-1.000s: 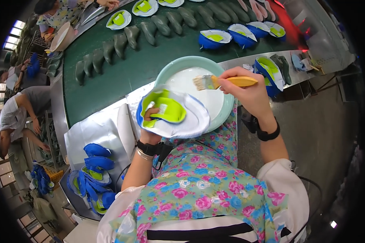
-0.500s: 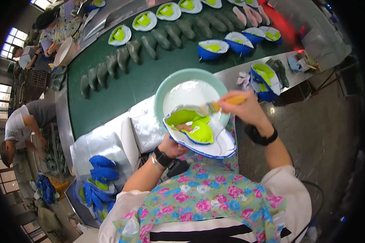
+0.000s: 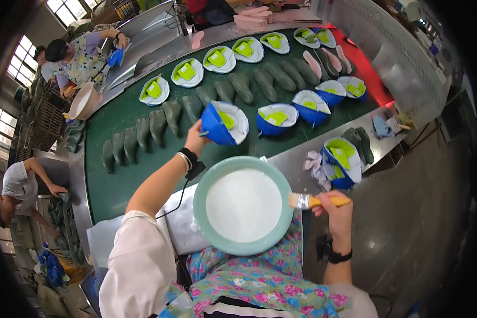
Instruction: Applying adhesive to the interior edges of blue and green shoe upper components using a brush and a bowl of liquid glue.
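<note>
While we sit by the green conveyor belt (image 3: 116, 180) | our left hand (image 3: 196, 139) grips a blue shoe upper (image 3: 223, 123) over it | our right hand (image 3: 335, 208) clasps a brush (image 3: 315, 201) beside the glue basin (image 3: 243, 205) | grey factory floor (image 3: 408, 233) at right

A long dark green conveyor belt (image 3: 143, 180) is bordered by a grey metal ledge (image 3: 297, 159). On the belt, a curved row of dark green shoe lasts (image 3: 164, 119) is laid, with pink lasts (image 3: 328, 58) at the far end. White-and-blue shoe uppers with lime insoles (image 3: 188, 72) are set along both sides. A crumpled cloth (image 3: 317, 164), possibly a rag, lies on the ledge.
</note>
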### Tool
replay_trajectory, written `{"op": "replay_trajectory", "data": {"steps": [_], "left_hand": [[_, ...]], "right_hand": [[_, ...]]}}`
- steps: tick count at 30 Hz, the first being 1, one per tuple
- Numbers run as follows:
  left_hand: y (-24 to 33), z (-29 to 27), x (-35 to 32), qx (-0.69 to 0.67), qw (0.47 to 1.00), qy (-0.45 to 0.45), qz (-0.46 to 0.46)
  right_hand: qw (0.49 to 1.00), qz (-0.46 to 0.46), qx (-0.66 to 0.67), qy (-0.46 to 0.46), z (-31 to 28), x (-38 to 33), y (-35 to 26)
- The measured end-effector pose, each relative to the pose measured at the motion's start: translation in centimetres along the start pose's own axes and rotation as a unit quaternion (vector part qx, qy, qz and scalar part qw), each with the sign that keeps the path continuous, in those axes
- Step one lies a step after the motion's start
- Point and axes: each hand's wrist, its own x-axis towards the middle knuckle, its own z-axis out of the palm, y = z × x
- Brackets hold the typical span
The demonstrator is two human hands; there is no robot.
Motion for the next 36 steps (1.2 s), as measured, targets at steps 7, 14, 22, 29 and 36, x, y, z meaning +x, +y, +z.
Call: {"op": "replay_trajectory", "data": {"steps": [7,14,22,29,36], "left_hand": [[-10.4,0.2,4.5,0.371,0.927,-0.01,0.041],[-2.6,-3.6,-5.1,0.535,0.841,-0.076,-0.019],[5.0,-18.3,-41.0,0.35,0.878,0.319,0.078],[1.8,-19.2,-56.6,0.536,0.619,0.519,-0.247],[-5.5,-11.5,-54.5,0.637,0.564,0.46,-0.252]], "right_hand": [[0.996,0.062,-0.044,0.055,2.3,2.5,0.4],[0.997,-0.043,-0.053,0.031,4.2,2.2,-1.6],[0.958,-0.261,-0.114,0.039,7.6,-2.6,-5.2],[0.981,-0.173,-0.078,-0.031,8.6,-5.6,-6.3],[0.971,-0.223,-0.09,-0.012,9.7,-10.0,-5.7]]}}
